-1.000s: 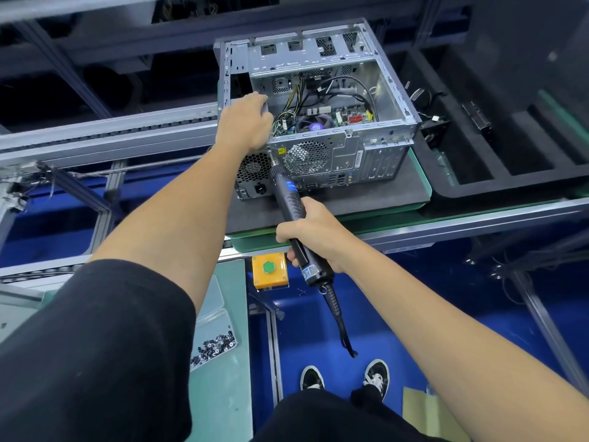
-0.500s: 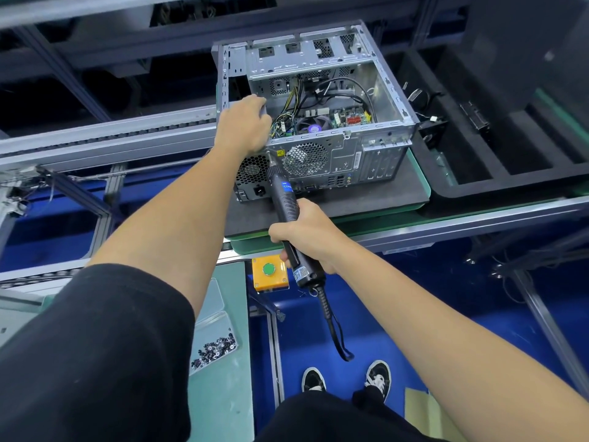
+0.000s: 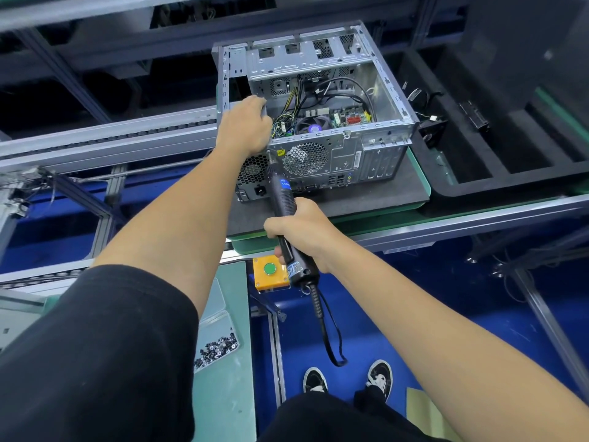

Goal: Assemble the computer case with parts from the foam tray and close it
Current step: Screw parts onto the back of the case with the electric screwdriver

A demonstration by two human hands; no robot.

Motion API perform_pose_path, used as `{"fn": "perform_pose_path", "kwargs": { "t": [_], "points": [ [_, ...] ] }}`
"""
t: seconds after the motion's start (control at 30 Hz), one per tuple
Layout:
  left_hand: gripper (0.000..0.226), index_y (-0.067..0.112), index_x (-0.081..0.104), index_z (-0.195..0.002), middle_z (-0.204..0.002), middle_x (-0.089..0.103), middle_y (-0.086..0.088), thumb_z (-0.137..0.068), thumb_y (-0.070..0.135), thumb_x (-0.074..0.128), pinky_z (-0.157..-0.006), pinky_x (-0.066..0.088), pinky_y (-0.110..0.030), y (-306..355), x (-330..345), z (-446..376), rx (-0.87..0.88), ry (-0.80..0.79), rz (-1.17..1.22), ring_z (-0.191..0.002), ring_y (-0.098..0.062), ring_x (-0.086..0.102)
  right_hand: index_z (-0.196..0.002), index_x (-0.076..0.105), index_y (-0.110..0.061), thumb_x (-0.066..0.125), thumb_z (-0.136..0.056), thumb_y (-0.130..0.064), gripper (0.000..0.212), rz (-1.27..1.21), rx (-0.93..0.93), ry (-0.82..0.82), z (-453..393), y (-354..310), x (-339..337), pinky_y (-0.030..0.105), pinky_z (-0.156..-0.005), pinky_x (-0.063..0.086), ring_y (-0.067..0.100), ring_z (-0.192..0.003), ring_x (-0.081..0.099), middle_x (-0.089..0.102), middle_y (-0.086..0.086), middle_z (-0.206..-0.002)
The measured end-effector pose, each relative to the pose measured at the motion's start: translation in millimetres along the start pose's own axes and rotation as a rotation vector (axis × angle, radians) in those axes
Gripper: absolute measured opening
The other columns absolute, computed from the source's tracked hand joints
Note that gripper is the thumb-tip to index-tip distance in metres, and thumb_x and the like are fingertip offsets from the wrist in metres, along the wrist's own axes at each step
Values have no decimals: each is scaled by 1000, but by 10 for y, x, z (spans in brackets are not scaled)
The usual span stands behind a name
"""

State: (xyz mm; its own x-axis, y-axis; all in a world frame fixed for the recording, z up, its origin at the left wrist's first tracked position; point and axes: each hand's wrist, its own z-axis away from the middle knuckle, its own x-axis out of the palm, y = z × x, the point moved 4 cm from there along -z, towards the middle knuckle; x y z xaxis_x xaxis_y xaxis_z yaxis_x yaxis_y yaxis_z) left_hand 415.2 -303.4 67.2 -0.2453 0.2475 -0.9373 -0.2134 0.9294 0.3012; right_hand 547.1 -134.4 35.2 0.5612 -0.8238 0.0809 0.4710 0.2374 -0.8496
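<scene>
- the computer case [image 3: 318, 122] lies open-side up on a dark foam pad [image 3: 366, 199] on the counter [image 3: 462, 224], its rear panel with the fan grille turned toward you.
- your left hand [image 3: 245, 126] rests on the case's near-left top corner, fingers curled over the metal edge and gripping it.
- your right hand [image 3: 302, 234] is wrapped tight round the black electric screwdriver [image 3: 287, 215], just in front of the case's rear panel.
- the screwdriver slants up and away from you; its tip meets the rear panel close beside the yellow warning sticker [image 3: 280, 152], just under your left hand. you cannot tell whether a screw sits on the tip.
- the screwdriver's cord [image 3: 328, 333] hangs down from its butt end in a loop, below the case.
- inside the case you can see the motherboard [image 3: 347, 118], a round cooler fan [image 3: 314, 126] and loose black and yellow cables [image 3: 318, 94].
- the black foam tray [image 3: 478, 183] sits just right of the case, touching the pad's side; a small black fan [image 3: 433, 132] with wires lies in its nearest slot, and another dark part [image 3: 475, 114] in a slot farther right.
- an orange box with a green button [image 3: 270, 275] hangs below the case, under the counter's front rail.
- a clear bin of small screws [image 3: 216, 349] lies below and left of the case, on a green shelf [image 3: 229, 393].
</scene>
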Motion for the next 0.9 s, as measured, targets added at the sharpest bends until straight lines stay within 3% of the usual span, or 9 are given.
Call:
{"fn": "perform_pose_path", "kwargs": {
  "t": [0.4,0.73,0.9],
  "points": [
    [49,11,41,-140,-143,45,-7,-92,20,35,-105,32,-41,-17,37,-35,-4,-46,-18,-127,-31,44,-104,43,-10,64,-81,-1,32,-29,-5,-17,-14,33,16,28,-43,49,15,-40,53,46,12,-83],
    [49,10,41,-139,-143,44,-7,-91,20,34,-105,32,-42,-15,52,-43,13,-53,-43,-128,-29,43,-102,41,-11,62,-83,-1,30,20,-2,-10,-25,18,-6,28,-42,49,16,-39,53,47,13,-82],
    [50,10,41,-140,-144,43,-7,-91,19,34,-105,32,-42,-19,61,-48,13,-52,-37,-128,-30,42,-106,40,-10,62,-84,-3,33,80,3,8,-48,24,19,32,-46,52,26,-56,55,47,13,-89]
  ]
}}
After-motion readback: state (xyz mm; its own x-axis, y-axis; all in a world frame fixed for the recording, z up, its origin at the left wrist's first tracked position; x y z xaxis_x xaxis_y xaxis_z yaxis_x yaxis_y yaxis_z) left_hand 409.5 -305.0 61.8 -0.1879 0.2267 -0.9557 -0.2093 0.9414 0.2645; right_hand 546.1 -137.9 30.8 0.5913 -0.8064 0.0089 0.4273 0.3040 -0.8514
